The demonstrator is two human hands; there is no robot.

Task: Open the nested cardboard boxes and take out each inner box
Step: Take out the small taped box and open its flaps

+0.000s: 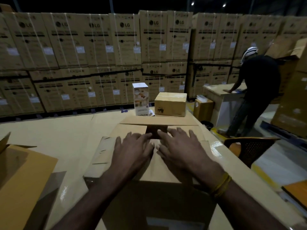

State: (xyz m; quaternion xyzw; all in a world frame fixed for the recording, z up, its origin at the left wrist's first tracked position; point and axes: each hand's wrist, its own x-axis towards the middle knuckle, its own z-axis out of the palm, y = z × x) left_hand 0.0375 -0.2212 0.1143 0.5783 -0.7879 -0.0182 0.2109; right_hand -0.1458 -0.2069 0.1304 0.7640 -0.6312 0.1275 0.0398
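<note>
A large brown cardboard box (106,151) stands on the table right in front of me. Its far flap (159,121) lies folded outward and a dark gap (157,131) shows at the middle of the top. My left hand (132,151) and my right hand (181,151) lie flat on the near top flaps, fingers spread, fingertips at the edge of that gap. Neither hand holds anything. What is inside the box is hidden. A smaller closed brown box (171,103) and a tall white printed carton (140,98) stand behind it at the table's far edge.
An opened cardboard box (21,176) lies at the left on the table (58,133). A brown plastic chair (249,148) stands at the right. A person in dark clothes (255,90) leans on another table beyond. Stacked LG cartons (99,55) wall the background.
</note>
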